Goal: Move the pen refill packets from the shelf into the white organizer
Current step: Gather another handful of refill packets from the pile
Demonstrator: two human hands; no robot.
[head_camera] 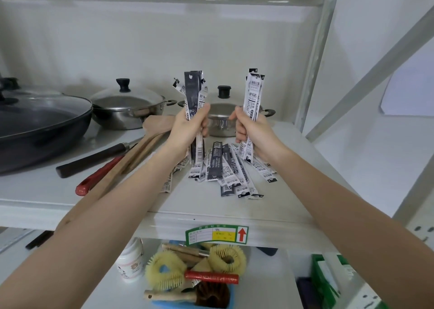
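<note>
My left hand (187, 130) is closed around an upright bundle of black-and-white pen refill packets (193, 92), held above the shelf. My right hand (252, 132) grips a second upright bundle of packets (253, 94) at about the same height. Between and below both hands, several more packets (225, 167) lie fanned out on the grey shelf board (211, 205). No white organizer is in view.
Behind the hands stand a lidded steel pot (223, 123), another lidded steel pot (128, 109) and a dark pan (40, 125) at left. Wooden and red-handled utensils (112, 165) lie left of the packets. On the shelf below are a blue tray of brushes (195, 273) and a white bottle (130, 261).
</note>
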